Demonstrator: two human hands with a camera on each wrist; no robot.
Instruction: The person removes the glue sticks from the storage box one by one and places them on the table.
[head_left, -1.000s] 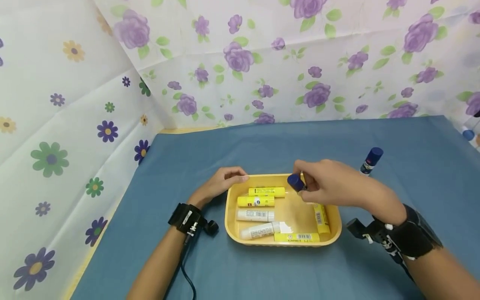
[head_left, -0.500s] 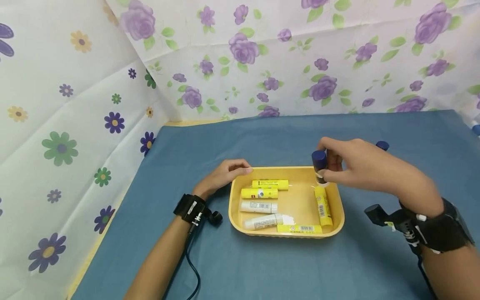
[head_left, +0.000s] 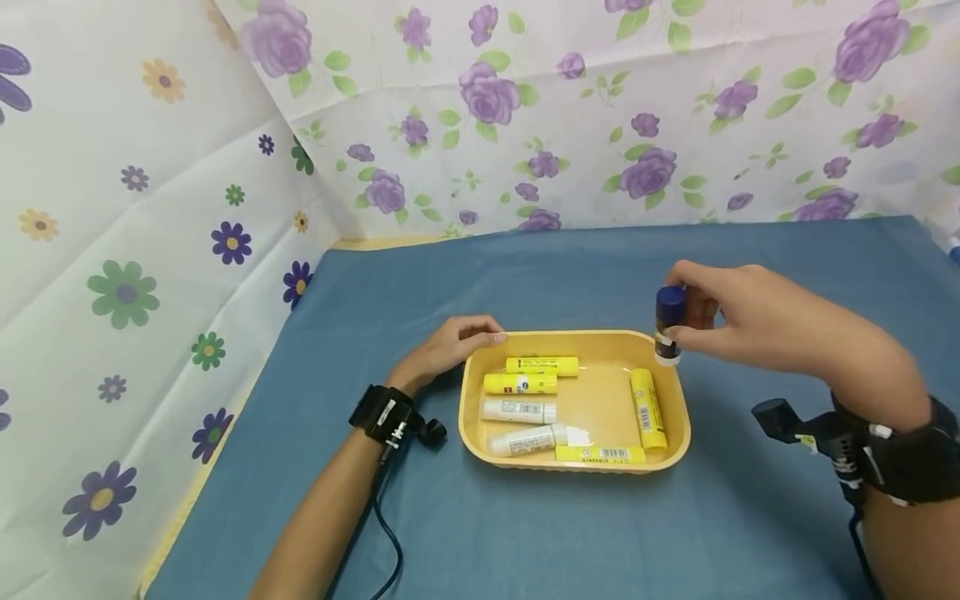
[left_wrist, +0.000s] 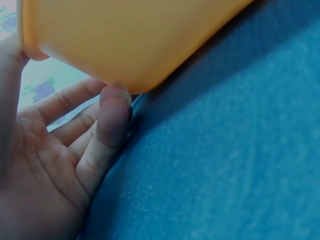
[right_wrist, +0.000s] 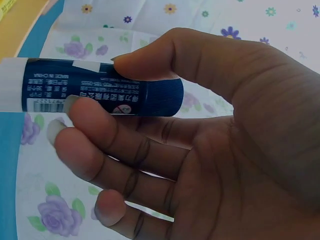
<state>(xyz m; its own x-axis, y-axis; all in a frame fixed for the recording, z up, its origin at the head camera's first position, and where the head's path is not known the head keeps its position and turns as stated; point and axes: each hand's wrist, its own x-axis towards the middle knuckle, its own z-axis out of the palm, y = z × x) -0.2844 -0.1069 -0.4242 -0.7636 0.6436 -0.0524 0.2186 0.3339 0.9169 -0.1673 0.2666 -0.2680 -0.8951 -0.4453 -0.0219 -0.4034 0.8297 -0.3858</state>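
Observation:
My right hand (head_left: 772, 321) pinches a dark blue glue stick (head_left: 670, 307) between thumb and fingers. It stands nearly upright, blue cap up and white end down, over the back right corner of a yellow plastic tray (head_left: 600, 335). Seen from the right wrist, the glue stick (right_wrist: 60, 87) shows a barcode label, and the other fingers curl loosely below it. My left hand (head_left: 448, 348) grips the tray's back left corner, thumb at the rim. In the left wrist view, its fingers lie against the outer wall of the tray (left_wrist: 125, 45).
Inside the tray lie several yellow glue sticks, one of them (head_left: 648, 410) along the right side, and two white glue sticks (head_left: 517, 412) on the left. A blue cloth (head_left: 585, 533) covers the table. Flowered sheets (head_left: 420, 100) hang behind and at the left.
My right hand has carried the blue glue stick rightward from over the tray's middle and turned it upright. Another blue-capped stick behind that hand is now hidden. The left hand keeps its hold.

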